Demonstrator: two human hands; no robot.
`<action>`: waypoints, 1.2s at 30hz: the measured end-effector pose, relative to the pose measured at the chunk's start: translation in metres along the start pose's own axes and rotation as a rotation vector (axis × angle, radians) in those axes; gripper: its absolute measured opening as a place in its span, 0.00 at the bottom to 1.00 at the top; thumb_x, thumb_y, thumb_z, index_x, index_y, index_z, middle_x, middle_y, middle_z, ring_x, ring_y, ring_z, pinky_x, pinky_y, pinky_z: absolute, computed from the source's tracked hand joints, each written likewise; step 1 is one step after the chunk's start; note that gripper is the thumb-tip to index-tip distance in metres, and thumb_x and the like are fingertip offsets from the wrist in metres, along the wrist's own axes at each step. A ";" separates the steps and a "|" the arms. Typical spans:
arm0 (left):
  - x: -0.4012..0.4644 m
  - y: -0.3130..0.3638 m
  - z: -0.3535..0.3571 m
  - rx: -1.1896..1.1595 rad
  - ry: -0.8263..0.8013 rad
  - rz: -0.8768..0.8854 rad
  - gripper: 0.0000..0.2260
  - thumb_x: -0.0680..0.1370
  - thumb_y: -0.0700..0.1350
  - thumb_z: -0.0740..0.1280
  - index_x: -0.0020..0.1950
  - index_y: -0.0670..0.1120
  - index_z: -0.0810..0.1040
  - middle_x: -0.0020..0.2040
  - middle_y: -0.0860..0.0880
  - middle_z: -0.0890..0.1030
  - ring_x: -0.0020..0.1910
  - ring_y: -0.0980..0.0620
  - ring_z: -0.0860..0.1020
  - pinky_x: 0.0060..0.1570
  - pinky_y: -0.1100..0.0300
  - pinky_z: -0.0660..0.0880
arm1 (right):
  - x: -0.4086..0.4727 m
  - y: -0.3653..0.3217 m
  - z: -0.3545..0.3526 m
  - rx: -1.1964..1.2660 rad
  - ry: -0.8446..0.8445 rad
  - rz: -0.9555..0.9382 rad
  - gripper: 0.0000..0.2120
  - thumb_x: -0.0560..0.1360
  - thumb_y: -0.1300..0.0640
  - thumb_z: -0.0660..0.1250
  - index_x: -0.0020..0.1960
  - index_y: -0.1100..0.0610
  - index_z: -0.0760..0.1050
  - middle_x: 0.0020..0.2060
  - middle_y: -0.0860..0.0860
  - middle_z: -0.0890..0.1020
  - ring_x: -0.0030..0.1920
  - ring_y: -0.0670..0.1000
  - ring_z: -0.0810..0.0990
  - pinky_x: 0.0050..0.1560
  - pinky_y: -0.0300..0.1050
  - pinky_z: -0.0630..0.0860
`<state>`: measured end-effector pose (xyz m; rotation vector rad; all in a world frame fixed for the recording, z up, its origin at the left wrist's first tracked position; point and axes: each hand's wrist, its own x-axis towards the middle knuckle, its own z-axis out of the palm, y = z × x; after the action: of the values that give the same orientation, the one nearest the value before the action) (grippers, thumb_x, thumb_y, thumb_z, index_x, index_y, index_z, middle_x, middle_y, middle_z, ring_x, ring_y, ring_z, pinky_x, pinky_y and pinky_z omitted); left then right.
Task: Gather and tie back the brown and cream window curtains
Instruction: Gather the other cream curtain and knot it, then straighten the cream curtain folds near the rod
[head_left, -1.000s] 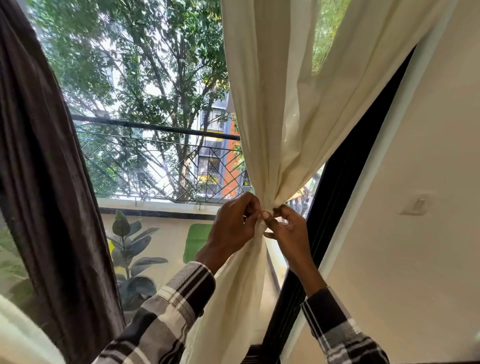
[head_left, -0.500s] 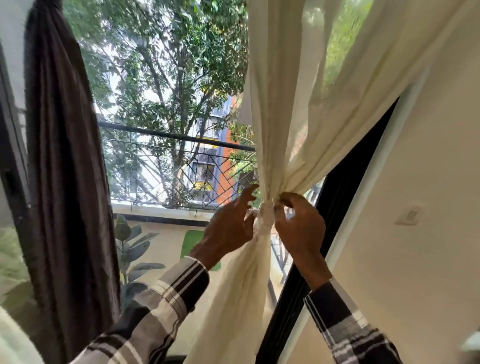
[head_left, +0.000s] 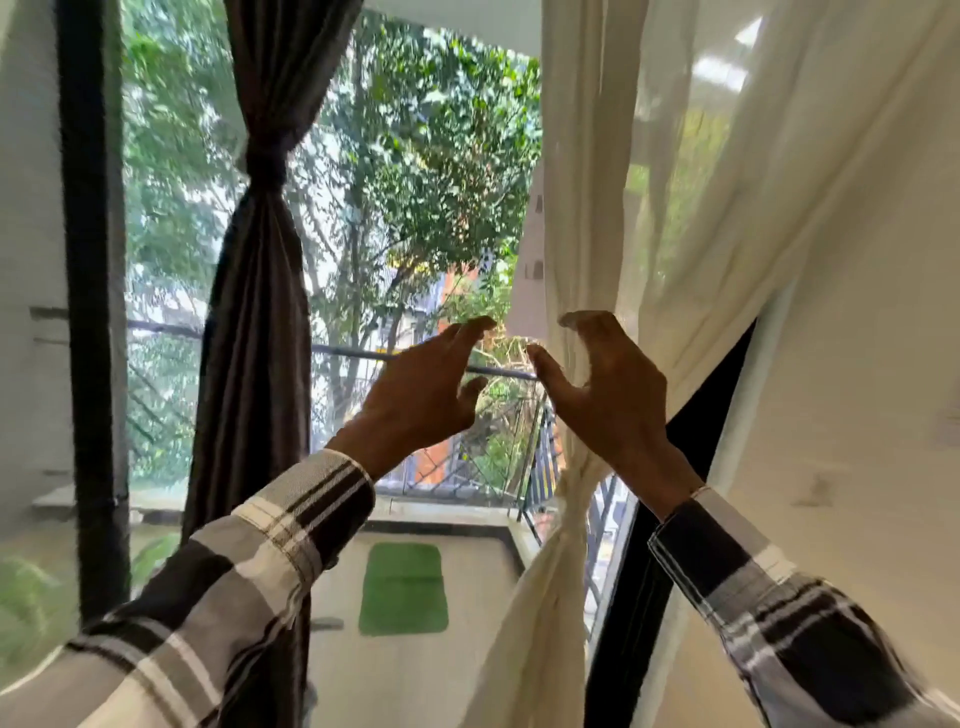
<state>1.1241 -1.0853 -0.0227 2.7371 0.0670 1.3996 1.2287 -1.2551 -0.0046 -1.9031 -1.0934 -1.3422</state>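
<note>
The brown curtain (head_left: 260, 291) hangs left of centre, cinched by a knot (head_left: 266, 162) high up. The cream curtain (head_left: 587, 208) hangs at the right, pinched in at a tie (head_left: 574, 486) just below the right wrist. Both hands are raised and hold nothing: the left hand (head_left: 423, 395) has relaxed, spread fingers in front of the glass, while the right hand (head_left: 605, 395) is loosely curved just in front of the cream folds; contact cannot be told. The tying looks finished, so a good close would be to smooth the folds above the tie without tugging it loose. Beyond the glass are a balcony railing (head_left: 498, 371), a green mat (head_left: 404, 587) and trees (head_left: 415, 156); the black window frame (head_left: 96, 312) stands at left.
</note>
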 end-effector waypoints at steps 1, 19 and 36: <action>0.002 0.000 -0.007 0.024 0.003 0.004 0.28 0.78 0.48 0.66 0.76 0.51 0.60 0.70 0.49 0.73 0.57 0.42 0.79 0.51 0.48 0.76 | 0.004 -0.002 0.000 -0.010 -0.011 -0.007 0.22 0.77 0.38 0.64 0.61 0.53 0.75 0.57 0.46 0.79 0.52 0.52 0.81 0.42 0.42 0.74; -0.051 0.020 -0.252 0.318 0.221 0.035 0.32 0.75 0.53 0.69 0.73 0.42 0.63 0.72 0.42 0.68 0.74 0.42 0.64 0.73 0.43 0.57 | 0.037 -0.184 -0.130 0.032 0.076 -0.091 0.31 0.75 0.36 0.64 0.68 0.58 0.70 0.62 0.54 0.77 0.62 0.57 0.75 0.60 0.55 0.74; -0.155 -0.007 -0.513 0.467 0.329 0.032 0.37 0.78 0.65 0.55 0.78 0.41 0.55 0.78 0.43 0.57 0.79 0.46 0.49 0.76 0.40 0.46 | 0.076 -0.429 -0.249 0.056 0.154 -0.101 0.43 0.74 0.29 0.54 0.76 0.60 0.61 0.74 0.57 0.67 0.75 0.57 0.64 0.71 0.62 0.65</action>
<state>0.6169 -1.0686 0.1511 2.8141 0.4176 2.0579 0.7518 -1.2149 0.1471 -1.6939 -1.1494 -1.4718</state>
